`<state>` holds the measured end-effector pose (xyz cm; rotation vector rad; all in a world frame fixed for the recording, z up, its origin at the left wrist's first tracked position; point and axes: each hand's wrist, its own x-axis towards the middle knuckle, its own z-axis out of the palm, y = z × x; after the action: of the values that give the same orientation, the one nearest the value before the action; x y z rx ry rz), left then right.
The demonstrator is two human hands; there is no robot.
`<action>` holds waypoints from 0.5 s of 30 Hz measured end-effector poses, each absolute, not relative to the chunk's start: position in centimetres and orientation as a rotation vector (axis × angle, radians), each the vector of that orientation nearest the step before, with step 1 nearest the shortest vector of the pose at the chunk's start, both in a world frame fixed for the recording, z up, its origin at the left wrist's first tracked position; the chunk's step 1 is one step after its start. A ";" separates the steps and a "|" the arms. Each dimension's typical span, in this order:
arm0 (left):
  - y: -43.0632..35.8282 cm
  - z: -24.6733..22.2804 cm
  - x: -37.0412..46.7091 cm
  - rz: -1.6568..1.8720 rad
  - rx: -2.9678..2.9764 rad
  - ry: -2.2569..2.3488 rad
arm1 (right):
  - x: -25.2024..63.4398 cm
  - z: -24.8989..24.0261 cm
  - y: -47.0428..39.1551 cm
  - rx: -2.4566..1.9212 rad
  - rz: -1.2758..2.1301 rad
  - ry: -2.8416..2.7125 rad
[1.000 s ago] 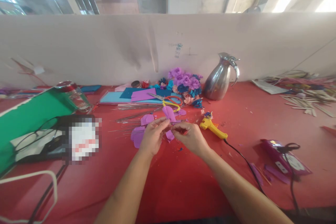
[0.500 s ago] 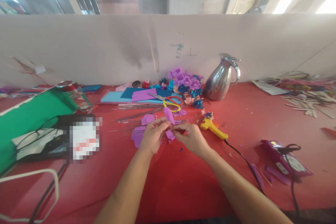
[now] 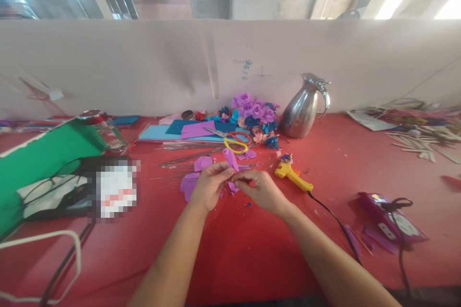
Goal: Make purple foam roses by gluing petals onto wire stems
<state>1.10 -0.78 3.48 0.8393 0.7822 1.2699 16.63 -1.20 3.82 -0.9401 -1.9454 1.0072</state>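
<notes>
Left hand (image 3: 211, 187): thumb and fingers clamped on lower end of purple paper roll (image 3: 230, 159). Roll tilted, nearer than scissors (image 3: 236, 142). Right hand (image 3: 262, 191): fingertips at roll's base; grip cannot be told. Glue gun (image 3: 294, 177) beside right hand.

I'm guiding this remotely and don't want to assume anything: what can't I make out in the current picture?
All in the head view:
- Lower end of the purple roll: hidden by the left hand.
- What the right hand pinches, if anything: its own fingers cover it.
- Purple pieces: partly hidden behind the left hand.
- Wall writing: too small and blurred.
- White bar: cut off by the left edge.
</notes>
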 end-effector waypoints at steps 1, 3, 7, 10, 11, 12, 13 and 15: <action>-0.8 3.4 1.1 1.263 0.843 0.778 | 16.7 3.8 -1.2 -0.936 1.010 -1.950; -0.7 3.4 1.1 1.250 0.853 0.766 | 16.7 3.8 -1.2 -0.935 1.017 -1.953; -0.7 3.6 1.1 1.249 0.848 0.763 | 16.6 3.7 -1.2 -0.936 1.024 -1.939; -0.8 3.8 1.2 1.272 0.815 0.781 | 16.6 3.6 -1.2 -0.920 1.040 -1.941; -0.9 3.8 1.2 1.280 0.805 0.787 | 16.6 3.5 -1.2 -0.916 1.043 -1.943; -0.9 3.9 1.2 1.283 0.799 0.794 | 16.6 3.6 -1.3 -0.915 1.044 -1.947; -0.9 3.8 1.2 1.282 0.796 0.799 | 16.6 3.6 -1.3 -0.913 1.045 -1.952; -0.9 3.8 1.2 1.269 0.805 0.803 | 16.6 3.6 -1.3 -0.911 1.043 -1.960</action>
<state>1.19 -0.88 3.77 0.8049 0.8034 1.2686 16.63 -1.26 3.59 -0.9111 -1.9598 1.0435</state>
